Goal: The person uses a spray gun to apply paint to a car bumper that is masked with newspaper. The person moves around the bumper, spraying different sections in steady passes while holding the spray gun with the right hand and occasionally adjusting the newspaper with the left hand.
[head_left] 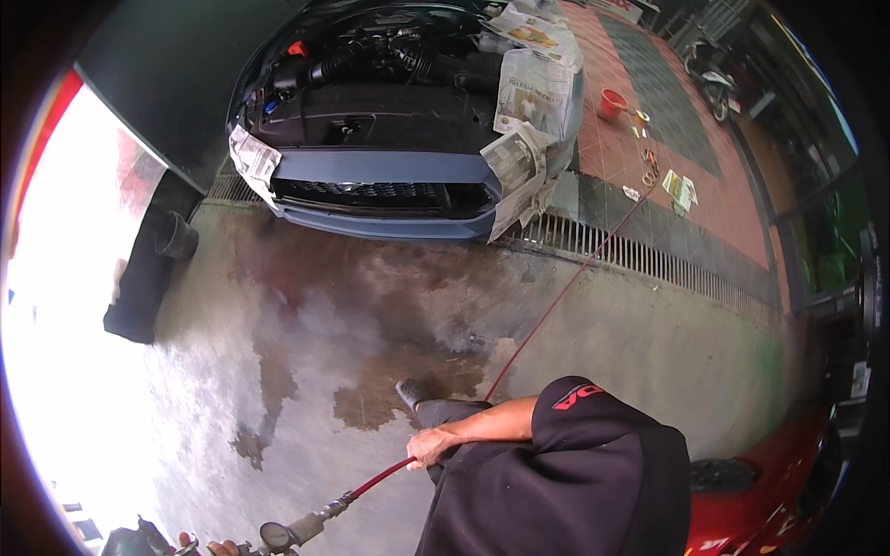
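Note:
My right hand [428,448] is wrapped around a red hose [378,478], with my bare forearm and black sleeve reaching in from the right. The hose runs down-left to a metal fitting [331,508] and a round pressure gauge [276,535]. They join what looks like a spray gun [190,549], cut off by the lower edge. Only the fingers of my left hand [221,549] show, curled around the gun. A dark rounded part [135,539] sits beside it.
Ahead, a blue-grey car [389,167] stands with its engine bay exposed and newspaper [533,93] over its fenders. A floor grating [640,264] crosses in front. The air line [565,292] trails right, near a red bucket [611,105]. A red vehicle [769,491] is lower right; a dark bin [176,236] left.

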`<state>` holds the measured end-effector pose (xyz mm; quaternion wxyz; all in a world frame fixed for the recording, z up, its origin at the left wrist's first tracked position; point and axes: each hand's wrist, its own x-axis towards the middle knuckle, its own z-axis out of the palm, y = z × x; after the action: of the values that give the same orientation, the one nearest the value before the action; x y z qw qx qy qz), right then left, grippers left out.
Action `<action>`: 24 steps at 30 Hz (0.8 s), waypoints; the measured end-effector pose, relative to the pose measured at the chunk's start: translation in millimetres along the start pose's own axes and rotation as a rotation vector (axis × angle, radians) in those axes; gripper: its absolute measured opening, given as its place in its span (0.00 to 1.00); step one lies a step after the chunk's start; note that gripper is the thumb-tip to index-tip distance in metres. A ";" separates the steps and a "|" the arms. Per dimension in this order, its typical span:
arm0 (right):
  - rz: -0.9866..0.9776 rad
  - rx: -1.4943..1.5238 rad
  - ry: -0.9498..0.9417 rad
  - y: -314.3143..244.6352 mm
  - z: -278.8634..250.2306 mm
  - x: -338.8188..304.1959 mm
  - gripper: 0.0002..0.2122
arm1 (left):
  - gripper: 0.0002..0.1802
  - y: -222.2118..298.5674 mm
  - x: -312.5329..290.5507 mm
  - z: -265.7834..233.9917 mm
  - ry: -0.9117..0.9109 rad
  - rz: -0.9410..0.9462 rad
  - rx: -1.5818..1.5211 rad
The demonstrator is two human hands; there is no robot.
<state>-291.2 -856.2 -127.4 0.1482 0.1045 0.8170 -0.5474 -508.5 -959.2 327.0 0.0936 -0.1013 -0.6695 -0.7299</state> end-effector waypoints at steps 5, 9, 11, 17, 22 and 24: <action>0.040 0.037 0.023 -38.6 18.9 100.1 0.20 | 0.38 -18.7 79.3 -2.7 -0.093 0.018 -0.012; -0.235 0.218 0.092 4.1 76.3 176.2 0.15 | 0.34 -45.9 142.7 -17.8 -0.126 -0.092 0.045; -0.909 0.571 0.258 -21.1 93.3 214.9 0.16 | 0.28 -39.2 167.6 -4.8 -0.023 -0.116 0.038; -0.323 0.340 0.225 -24.5 142.4 299.0 0.16 | 0.21 -92.1 267.2 -27.3 -0.315 -0.071 0.184; 0.279 0.203 0.196 -145.6 64.8 325.8 0.20 | 0.16 -137.8 343.8 -8.8 -0.350 -0.050 0.086; 0.417 0.207 0.214 -161.5 82.6 328.4 0.20 | 0.14 -152.7 358.8 13.6 -0.401 -0.166 0.045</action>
<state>-641.2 -991.0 -134.5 0.1591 0.3428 0.7285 -0.5713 -894.9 -932.9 279.9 -0.0995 -0.1869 -0.6970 -0.6851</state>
